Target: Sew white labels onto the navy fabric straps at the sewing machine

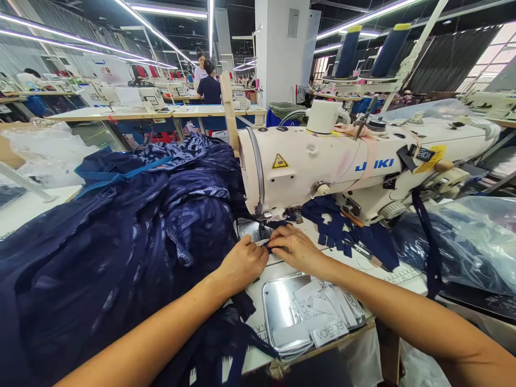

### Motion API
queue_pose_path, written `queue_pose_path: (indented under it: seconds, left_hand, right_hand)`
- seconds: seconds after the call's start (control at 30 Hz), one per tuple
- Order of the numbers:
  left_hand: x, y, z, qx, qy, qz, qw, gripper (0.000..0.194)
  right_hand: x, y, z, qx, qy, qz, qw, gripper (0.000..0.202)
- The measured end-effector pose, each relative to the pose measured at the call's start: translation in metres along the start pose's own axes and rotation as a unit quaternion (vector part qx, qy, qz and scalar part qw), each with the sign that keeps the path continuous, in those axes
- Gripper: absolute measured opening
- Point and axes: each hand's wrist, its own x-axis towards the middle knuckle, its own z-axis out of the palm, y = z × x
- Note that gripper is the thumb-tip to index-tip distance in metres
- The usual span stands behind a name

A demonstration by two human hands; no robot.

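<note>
The left hand (244,263) and right hand (296,250) sat close together, seemingly pinching a small dark cloth (271,248) near the sewing machine's (302,166) left end, where holding it flat and square probably helped.

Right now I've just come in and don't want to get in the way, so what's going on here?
A person has both hands at the needle end of a white sewing machine. The left hand and right hand meet over a small dark piece of cloth; the fingers hide most of it. A big heap of navy fabric lies to the left, and a metal tray with white printed labels sits in front of the machine.
</note>
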Motion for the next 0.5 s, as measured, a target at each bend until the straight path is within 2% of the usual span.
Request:
queue_pose_path:
  seconds: [0.13, 0.27, 0.4, 0.5]
  left_hand:
    - [0.001, 0.002, 0.001, -0.012, -0.015, -0.018, 1.0, 0.018]
    - [-0.005, -0.004, -0.006, -0.032, -0.033, -0.047, 0.998, 0.016]
    - [-0.015, -0.012, -0.013, -0.093, -0.031, -0.05, 0.994, 0.01]
    - [-0.015, -0.011, -0.008, -0.147, -0.039, -0.04, 0.987, 0.009]
  right_hand:
    - [-0.008, -0.016, 0.0, -0.197, -0.047, -0.056, 0.978, 0.017]
    - [-0.009, -0.025, 0.001, -0.288, -0.093, -0.104, 0.947, 0.017]
    - [0.001, -0.008, -0.003, -0.301, -0.113, -0.211, 0.923, 0.016]
    - [0.011, 0.013, -0.008, -0.296, -0.097, -0.27, 0.911, 0.023]
